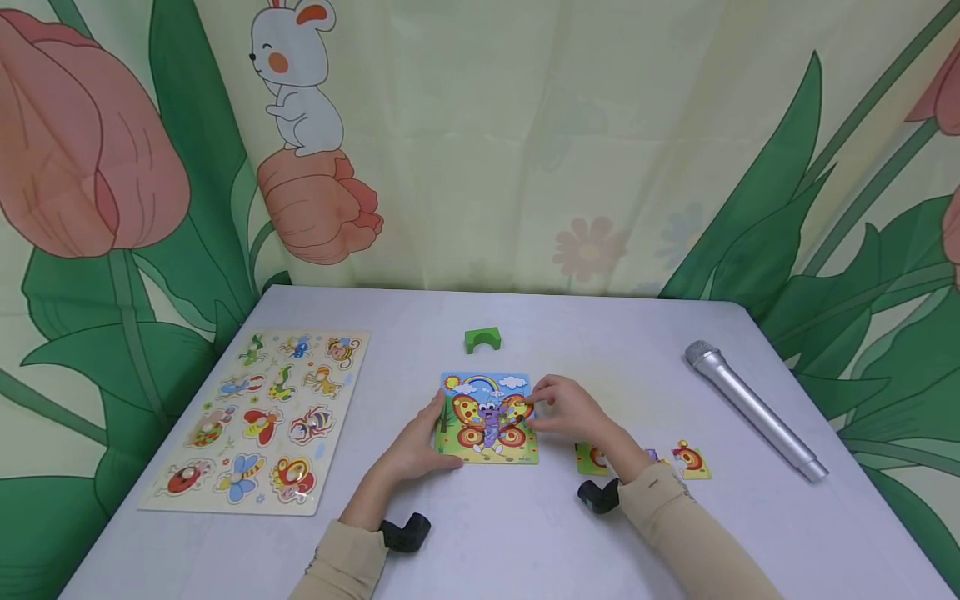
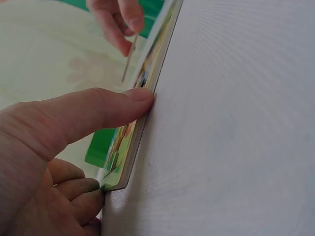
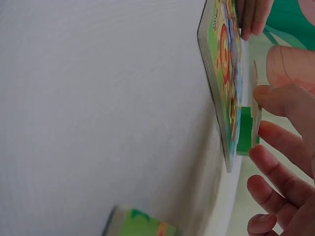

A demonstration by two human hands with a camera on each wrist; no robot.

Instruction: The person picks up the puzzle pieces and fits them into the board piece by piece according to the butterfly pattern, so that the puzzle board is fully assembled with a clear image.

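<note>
A square butterfly picture puzzle board (image 1: pixel 452 451) lies on the white table. My left hand (image 1: pixel 411 443) grips its near left corner, thumb at the near edge and fingers along the left side. Over the board's right part my right hand (image 1: pixel 564 408) pinches a thin puzzle piece (image 3: pixel 255 115) between thumb and fingers. In the right wrist view the piece stands edge-on, close above the board, so its picture is hidden. The left wrist view also catches this piece (image 2: pixel 129 61) above the far part of the board.
A green arch block (image 1: pixel 482 337) sits behind the board. Loose puzzle pieces (image 1: pixel 692 461) lie to the right, some partly hidden by the right forearm. A silver microphone (image 1: pixel 757 412) rests at the right, and a large insect puzzle board (image 1: pixel 225 383) at the left.
</note>
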